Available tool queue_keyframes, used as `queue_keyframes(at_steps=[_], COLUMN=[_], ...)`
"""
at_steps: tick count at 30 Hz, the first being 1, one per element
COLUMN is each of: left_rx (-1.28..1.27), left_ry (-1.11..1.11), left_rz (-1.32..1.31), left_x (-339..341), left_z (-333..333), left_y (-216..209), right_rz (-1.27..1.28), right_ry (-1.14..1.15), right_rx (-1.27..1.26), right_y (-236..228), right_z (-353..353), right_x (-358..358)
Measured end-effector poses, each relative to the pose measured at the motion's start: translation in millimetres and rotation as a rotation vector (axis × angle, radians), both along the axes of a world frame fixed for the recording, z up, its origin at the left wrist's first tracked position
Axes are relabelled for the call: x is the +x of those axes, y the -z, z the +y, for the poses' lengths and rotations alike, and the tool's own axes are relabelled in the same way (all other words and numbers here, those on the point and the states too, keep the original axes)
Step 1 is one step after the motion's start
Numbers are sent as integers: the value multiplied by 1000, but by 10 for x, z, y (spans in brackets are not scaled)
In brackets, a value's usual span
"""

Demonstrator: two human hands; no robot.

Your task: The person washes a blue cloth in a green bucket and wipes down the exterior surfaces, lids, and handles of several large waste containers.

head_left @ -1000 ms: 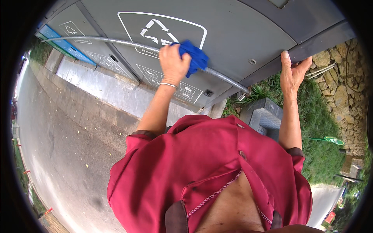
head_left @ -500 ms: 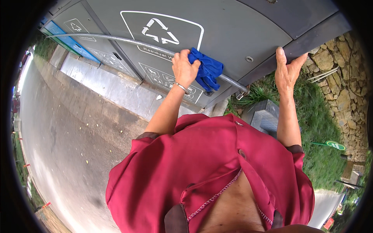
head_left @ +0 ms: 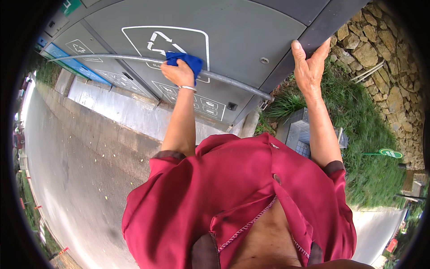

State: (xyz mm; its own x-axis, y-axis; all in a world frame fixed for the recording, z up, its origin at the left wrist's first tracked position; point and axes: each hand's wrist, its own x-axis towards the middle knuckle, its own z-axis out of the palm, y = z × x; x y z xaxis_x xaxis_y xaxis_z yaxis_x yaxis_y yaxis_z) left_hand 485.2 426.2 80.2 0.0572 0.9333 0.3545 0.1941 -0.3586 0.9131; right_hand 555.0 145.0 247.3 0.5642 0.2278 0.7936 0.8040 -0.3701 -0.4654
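Observation:
My left hand, with a bracelet at the wrist, is closed on a bunched blue cloth. The cloth lies against the grey bin cabinet and covers part of a white recycling symbol. A metal rail runs across the cabinet front and passes behind my left hand and the cloth. At the cabinet's right-hand edge rests my right hand, thumb and fingers spread apart. Its fingertips partly pass out of sight around that edge.
Right of the cabinet are grass, a rough stone wall and a grey tiled block. A small green sign stands in the grass. A blue panel is farther left. Pavement spreads out at left.
My left hand has carried the cloth leftward and up along the panel, onto the recycling symbol's lower part. My right hand stays at the cabinet edge. The whole view has shifted somewhat.

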Motion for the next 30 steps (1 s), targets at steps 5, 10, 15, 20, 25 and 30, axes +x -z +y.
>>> queue_keyframes(at_steps=[5, 10, 15, 20, 25, 30], left_rx=[309, 995, 218, 269, 492, 943], left_ry=[439, 605, 163, -6, 323, 815], left_rz=[-200, -194, -596, 22, 269, 207], left_x=[133, 263, 382, 248, 38, -88], left_z=[-1410, -1384, 34, 117, -1113, -1514], left_y=[-292, -519, -952, -214, 65, -145], right_rz=[30, 57, -38, -44, 0, 6], right_ry=[-53, -131, -45, -25, -64, -89], right_rx=[13, 34, -71, -76, -53, -31], right_y=[-17, -22, -83, -50, -66, -134], right_z=[-55, -60, -81, -77, -68, -100], right_x=[4, 30, -19, -5, -18, -44])
